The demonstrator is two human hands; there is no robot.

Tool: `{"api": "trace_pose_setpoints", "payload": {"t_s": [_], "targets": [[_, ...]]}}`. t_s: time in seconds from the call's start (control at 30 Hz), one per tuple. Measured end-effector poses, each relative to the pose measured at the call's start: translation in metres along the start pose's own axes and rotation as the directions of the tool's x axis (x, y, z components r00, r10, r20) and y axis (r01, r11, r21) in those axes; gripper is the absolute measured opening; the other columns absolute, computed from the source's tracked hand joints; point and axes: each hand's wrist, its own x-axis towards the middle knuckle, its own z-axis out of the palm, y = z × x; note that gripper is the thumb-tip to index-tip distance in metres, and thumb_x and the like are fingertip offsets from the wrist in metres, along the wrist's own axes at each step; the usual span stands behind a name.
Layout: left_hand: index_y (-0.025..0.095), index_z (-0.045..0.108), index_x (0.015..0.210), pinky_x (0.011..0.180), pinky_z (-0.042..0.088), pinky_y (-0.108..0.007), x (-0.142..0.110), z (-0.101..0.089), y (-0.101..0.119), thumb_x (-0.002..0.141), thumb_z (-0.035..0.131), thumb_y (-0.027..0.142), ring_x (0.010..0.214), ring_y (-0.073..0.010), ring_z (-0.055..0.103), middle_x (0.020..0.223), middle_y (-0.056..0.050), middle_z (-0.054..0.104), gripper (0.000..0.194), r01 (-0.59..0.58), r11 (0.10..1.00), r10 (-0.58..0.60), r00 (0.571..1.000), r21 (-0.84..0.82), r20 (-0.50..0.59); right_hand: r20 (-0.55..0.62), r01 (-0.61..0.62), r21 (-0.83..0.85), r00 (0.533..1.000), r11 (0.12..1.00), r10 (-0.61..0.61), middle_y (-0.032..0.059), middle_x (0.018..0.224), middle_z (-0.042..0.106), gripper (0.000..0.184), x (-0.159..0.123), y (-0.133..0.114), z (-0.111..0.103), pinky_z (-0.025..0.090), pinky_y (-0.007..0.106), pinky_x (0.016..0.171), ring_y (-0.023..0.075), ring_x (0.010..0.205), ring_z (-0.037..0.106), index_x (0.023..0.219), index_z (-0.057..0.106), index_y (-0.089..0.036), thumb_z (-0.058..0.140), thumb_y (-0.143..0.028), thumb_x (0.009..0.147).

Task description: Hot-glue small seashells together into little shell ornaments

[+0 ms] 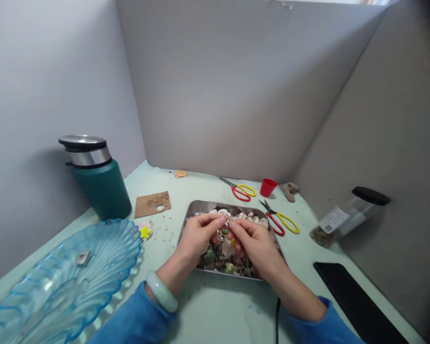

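Above a metal tray (196, 206) of mixed shells and stones, my left hand (200, 233) and my right hand (252, 239) meet almost fingertip to fingertip. Both are closed in a pinch. Something small and pale may be between the fingertips, but it is too small to make out. White shells (251, 216) lie along the tray's far side. Green lumps (209, 255) and darker pieces fill the near part, partly hidden under my hands. A pale green bangle (162, 291) circles my left wrist.
At left stand a blue scalloped dish (103, 267) and a teal bottle (102, 188), near a brown card (143, 206). Scissors (241, 188), a second pair of scissors (281, 220), a red cup (268, 187), a tilted jar (344, 220) and a black slab (358, 301) lie beyond and right.
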Motion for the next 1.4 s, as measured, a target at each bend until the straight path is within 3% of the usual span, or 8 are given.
{"api": "trace_pose_setpoints", "payload": {"t_s": [0.37, 0.47, 0.7, 0.9, 1.07, 1.17, 1.3, 1.4], "targets": [[0.012, 0.068, 0.08, 0.047, 0.037, -0.019, -0.005, -0.006, 0.005, 0.067, 0.072, 0.035, 0.046, -0.0073, 0.047, 0.06, 0.001, 0.06, 0.027, -0.019, 0.996, 0.02, 1.0, 0.092, -0.019, -0.019, 0.24, -0.38, 0.964, 0.893, -0.267, 0.0006, 0.065, 0.06, 0.034, -0.002, -0.006, -0.005, 0.036, 0.027, 0.059, 0.0159, 0.061, 0.052, 0.068, 0.059, -0.021, 0.044, -0.04, 0.091], [0.013, 0.067, 0.076, 0.046, 0.034, -0.02, -0.002, -0.014, 0.003, 0.071, 0.067, 0.042, 0.044, -0.0086, 0.046, 0.047, 0.003, 0.053, 0.029, -0.013, 0.975, 0.041, 0.992, 0.223, -0.119, 0.0, 0.242, -0.656, 0.947, 0.715, -0.322, 0.0043, 0.086, 0.068, 0.026, -0.003, -0.015, -0.021, 0.037, 0.029, 0.067, 0.0196, 0.077, 0.059, 0.087, 0.064, -0.021, 0.045, -0.04, 0.09], [0.016, 0.066, 0.067, 0.046, 0.033, -0.022, 0.003, -0.027, -0.003, 0.075, 0.06, 0.05, 0.045, -0.012, 0.048, 0.046, 0.002, 0.055, 0.035, -0.051, 0.869, 0.144, 0.978, 0.492, -0.152, 0.11, 0.089, -0.964, 0.991, 0.25, 0.073, 0.0084, 0.084, 0.069, 0.031, -0.016, -0.014, -0.05, 0.03, 0.029, 0.055, 0.0281, 0.077, 0.063, 0.094, 0.06, -0.022, 0.067, -0.042, 0.071], [0.017, 0.073, 0.075, 0.056, 0.038, -0.025, 0.008, -0.033, 0.001, 0.077, 0.059, 0.04, 0.058, -0.0161, 0.057, 0.064, -0.003, 0.068, 0.027, -0.058, 0.718, 0.242, 0.955, 0.694, -0.17, 0.092, 0.105, -0.848, 0.994, 0.519, -0.05, 0.008, 0.094, 0.069, 0.027, -0.012, -0.007, -0.062, 0.038, 0.032, 0.065, 0.0262, 0.083, 0.062, 0.103, 0.062, -0.022, 0.058, -0.037, 0.08], [0.019, 0.075, 0.078, 0.066, 0.04, -0.026, 0.01, -0.037, -0.001, 0.082, 0.055, 0.032, 0.072, -0.0183, 0.062, 0.08, -0.006, 0.073, 0.024, -0.163, 0.522, 0.327, 0.945, 0.837, -0.02, -0.008, 0.006, -0.068, 1.0, 0.998, -0.007, 0.002, 0.077, 0.061, 0.025, -0.005, 0.001, -0.056, 0.042, 0.029, 0.06, 0.0174, 0.067, 0.055, 0.089, 0.058, -0.022, 0.056, -0.046, 0.083], [0.021, 0.075, 0.083, 0.069, 0.042, -0.026, 0.009, -0.034, -0.004, 0.084, 0.054, 0.03, 0.076, -0.0185, 0.064, 0.086, -0.006, 0.073, 0.023, -0.27, 0.472, 0.296, 0.945, 0.839, 0.138, 0.11, -0.121, 0.347, 0.99, 0.93, 0.088, -0.0034, 0.064, 0.049, 0.022, -0.004, 0.008, -0.041, 0.04, 0.026, 0.054, 0.012, 0.056, 0.047, 0.078, 0.051, -0.021, 0.064, -0.038, 0.078], [0.022, 0.074, 0.098, 0.074, 0.044, -0.028, 0.01, -0.032, -0.004, 0.087, 0.049, 0.028, 0.085, -0.0205, 0.064, 0.096, -0.007, 0.073, 0.027, -0.331, 0.454, 0.23, 0.941, 0.827, 0.25, 0.079, -0.085, 0.513, 0.996, 0.854, 0.051, -0.0052, 0.062, 0.045, 0.016, -0.004, 0.012, -0.033, 0.039, 0.024, 0.051, 0.01, 0.055, 0.043, 0.081, 0.055, -0.02, 0.069, -0.025, 0.074], [0.019, 0.074, 0.094, 0.078, 0.043, -0.031, 0.011, -0.035, -0.003, 0.086, 0.047, 0.019, 0.088, -0.0228, 0.06, 0.093, -0.01, 0.072, 0.028, -0.316, 0.26, 0.259, 0.933, 0.912, 0.25, 0.058, -0.077, 0.557, 0.997, 0.827, 0.053, -0.0067, 0.059, 0.041, 0.022, -0.002, 0.015, -0.035, 0.036, 0.022, 0.048, 0.008, 0.051, 0.038, 0.095, 0.06, -0.02, 0.068, -0.027, 0.077]]}}
